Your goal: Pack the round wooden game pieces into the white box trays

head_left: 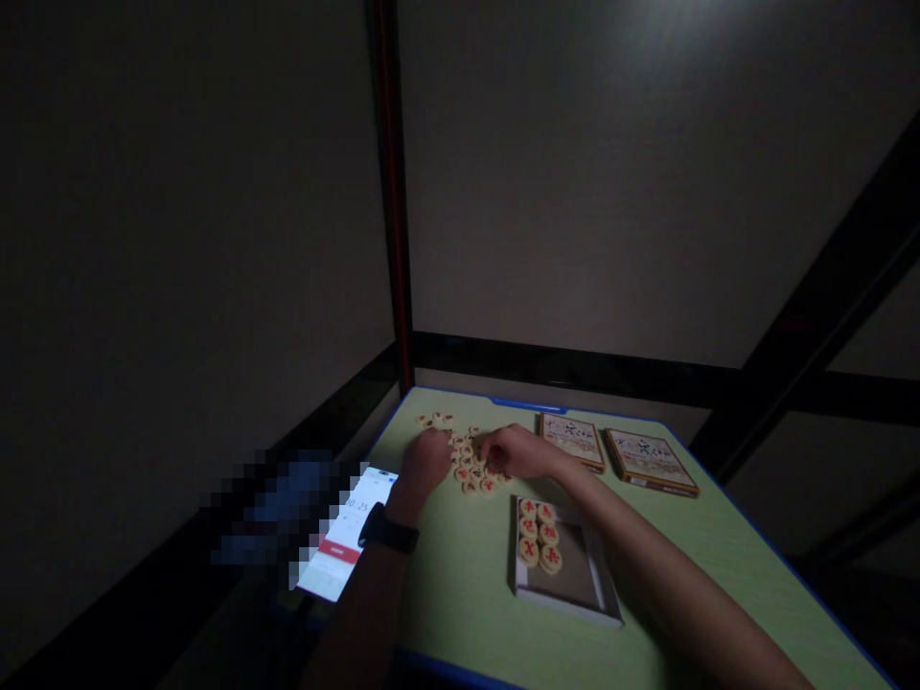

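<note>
Loose xiangqi pieces (464,473), round and pale with red or dark characters, lie in a spread pile on the green table. My left hand (429,460), with a dark band on its wrist, is closed at the pile's left side; its fingertips are mostly hidden. From the right, my right hand (518,450) reaches in with curled fingers pinched down among the pieces; what they hold, if anything, I cannot make out. Nearer me stands an open shallow box (571,613), with red-marked xiangqi pieces (547,534) in two columns along its left part. Its brown bottom shows beside them.
Two flat printed boxes (571,439) lie at the back right of the table (460,613). A lit phone (345,537) showing a timer is at the left edge, beside my left wrist. Walls stand close behind and to the left.
</note>
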Action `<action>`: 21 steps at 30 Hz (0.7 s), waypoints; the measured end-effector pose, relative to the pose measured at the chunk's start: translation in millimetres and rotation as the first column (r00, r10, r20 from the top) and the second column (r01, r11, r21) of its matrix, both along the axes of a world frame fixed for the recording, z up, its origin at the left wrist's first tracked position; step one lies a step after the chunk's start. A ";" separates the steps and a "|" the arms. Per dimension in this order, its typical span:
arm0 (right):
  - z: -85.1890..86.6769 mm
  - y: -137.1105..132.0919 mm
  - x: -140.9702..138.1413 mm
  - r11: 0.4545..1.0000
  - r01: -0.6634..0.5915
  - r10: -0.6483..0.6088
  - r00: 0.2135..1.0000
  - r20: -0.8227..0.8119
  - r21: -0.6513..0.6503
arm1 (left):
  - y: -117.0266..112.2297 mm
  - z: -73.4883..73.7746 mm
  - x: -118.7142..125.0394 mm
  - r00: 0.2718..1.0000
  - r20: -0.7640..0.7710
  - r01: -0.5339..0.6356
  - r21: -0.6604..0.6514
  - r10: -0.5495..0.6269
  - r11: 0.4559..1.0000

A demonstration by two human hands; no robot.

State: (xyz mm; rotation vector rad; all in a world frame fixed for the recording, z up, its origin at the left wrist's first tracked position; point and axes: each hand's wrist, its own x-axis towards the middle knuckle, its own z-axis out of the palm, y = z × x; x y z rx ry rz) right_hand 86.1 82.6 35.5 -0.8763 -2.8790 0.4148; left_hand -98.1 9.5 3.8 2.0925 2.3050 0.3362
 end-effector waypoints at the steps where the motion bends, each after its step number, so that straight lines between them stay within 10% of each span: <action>1: 1.5 -4.9 1.1 1.000 -0.027 0.027 1.000 0.010 -0.011 | -1.2 0.5 1.8 1.000 -0.011 0.008 0.002 -0.008 1.000; 9: 10.1 -32.3 -13.2 0.976 -0.213 0.210 0.977 0.046 0.054 | -6.5 7.0 10.4 0.999 -0.015 0.042 -0.032 -0.042 0.999; 21: 34.9 -95.2 52.7 0.973 0.089 -0.138 0.965 0.225 0.214 | -8.3 10.0 14.5 0.999 -0.036 0.011 -0.047 -0.013 0.999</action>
